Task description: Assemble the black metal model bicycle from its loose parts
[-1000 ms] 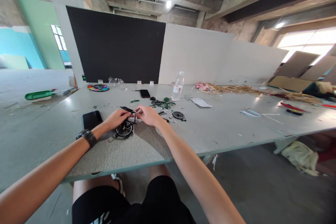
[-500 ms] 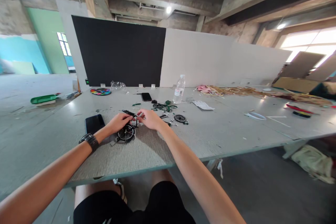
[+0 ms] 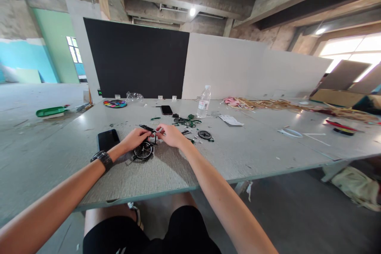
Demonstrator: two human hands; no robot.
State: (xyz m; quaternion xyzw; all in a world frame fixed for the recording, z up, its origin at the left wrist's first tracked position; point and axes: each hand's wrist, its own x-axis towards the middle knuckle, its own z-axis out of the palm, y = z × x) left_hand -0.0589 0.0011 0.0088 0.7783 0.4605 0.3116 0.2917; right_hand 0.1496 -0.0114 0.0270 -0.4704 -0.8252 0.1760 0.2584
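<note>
Left hand (image 3: 135, 139) — wristwatch on the wrist, fingers closed on the black frame of a small model bicycle (image 3: 145, 145) that stands on the grey table (image 3: 253, 154), one spoked wheel (image 3: 143, 151) showing just below the fingers; right hand (image 3: 170, 134) — fingertips pinched on a small part at the frame's top, too small to identify; the two hands almost touch over the model. Handling, as a judgement: steady the frame low against the table, work the small part with fingertips only, keep the wheel from rolling. Just beyond the right hand: loose spoked wheel (image 3: 204, 134), dark green parts (image 3: 187, 120) with another wheel. Left of the left hand: black phone (image 3: 108, 139), face up; second phone (image 3: 166, 110) farther back, water bottle (image 3: 204, 102) near it; paint palette (image 3: 115, 104) at the far left edge. Open room: bare tabletop to the right and toward the near edge — clear space between the model and that edge.
</note>
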